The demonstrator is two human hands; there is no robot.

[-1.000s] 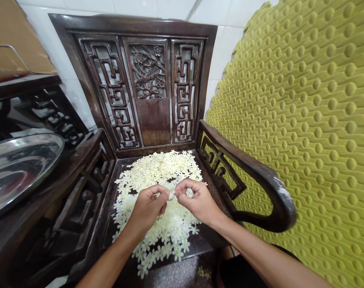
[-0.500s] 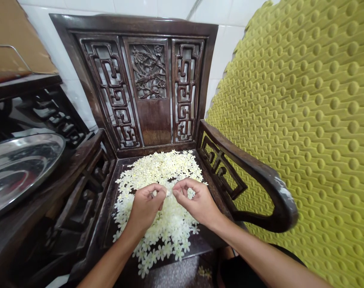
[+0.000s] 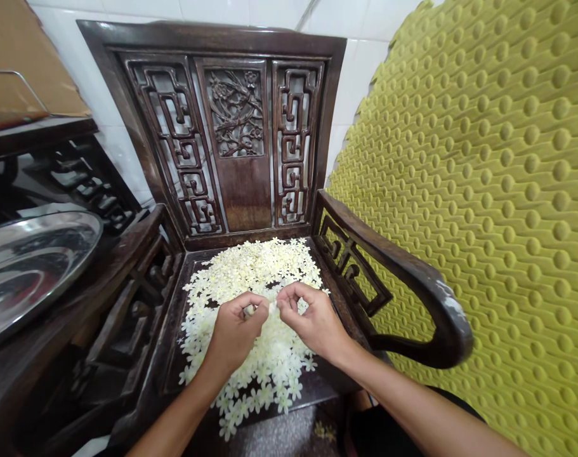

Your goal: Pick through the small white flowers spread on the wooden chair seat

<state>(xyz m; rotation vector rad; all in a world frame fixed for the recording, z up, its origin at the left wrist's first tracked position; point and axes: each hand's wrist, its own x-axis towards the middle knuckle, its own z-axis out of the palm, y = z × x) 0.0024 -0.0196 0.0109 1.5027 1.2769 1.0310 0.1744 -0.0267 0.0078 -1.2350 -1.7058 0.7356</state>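
Observation:
Many small pale yellow-white flowers [image 3: 264, 266] lie spread over the seat of a dark carved wooden chair [image 3: 247, 197]. Above the middle of them, my left hand [image 3: 238, 327] is closed, thumb against forefinger. Facing it, my right hand [image 3: 312, 317] is closed in a similar pinch, its fingertips almost touching those of the left. A tiny pale bit shows between the two sets of fingertips, too small and blurred to name. Both forearms reach in from the bottom edge and cover part of the seat.
A shiny round metal tray [image 3: 79, 238] rests at the left beside the chair's left armrest [image 3: 112, 244]. The right armrest [image 3: 393, 254] curves forward near my right forearm. A yellow-green bumpy mat [image 3: 498, 165] stands at the right, and white tiles [image 3: 355, 63] are behind.
My left hand has shifted slightly to the right, and my right hand a little to the right too. The fingertips remain close together. The flowers on the seat look the same.

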